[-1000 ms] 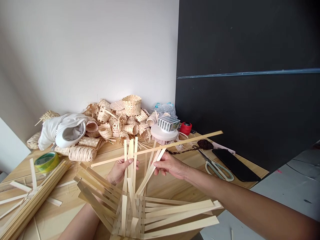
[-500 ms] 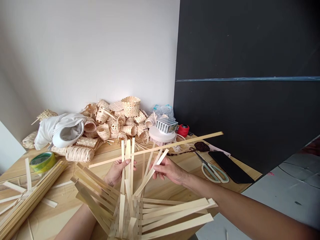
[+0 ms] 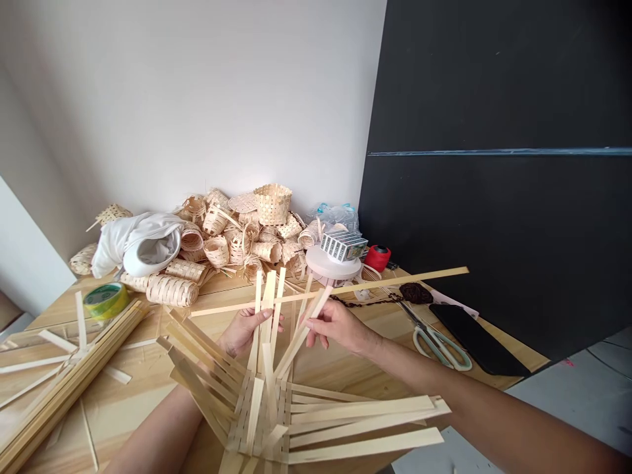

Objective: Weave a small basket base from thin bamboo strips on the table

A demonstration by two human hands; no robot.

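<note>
A woven base of pale bamboo strips (image 3: 264,408) stands in front of me, its loose ends fanning out to the left, the right and upward. My left hand (image 3: 247,329) is closed on several upright strips at the far side, thumb in front. Across these uprights runs one long thin strip (image 3: 409,281), slanting up to the right. My right hand (image 3: 336,327) pinches a tilted upright strip (image 3: 309,329) between thumb and fingers, and the long strip passes just above that hand.
Small woven baskets (image 3: 217,250) are heaped against the wall, beside a white cloth (image 3: 138,240). Green tape (image 3: 106,299) and a strip bundle (image 3: 74,388) lie left. Scissors (image 3: 439,342), a black phone (image 3: 476,339), red thread (image 3: 378,258) and a round stand (image 3: 333,263) are right.
The whole view has shifted slightly, so the table things appear farther right. Both hands keep their hold, and the long strip now passes behind the strip at my right hand.
</note>
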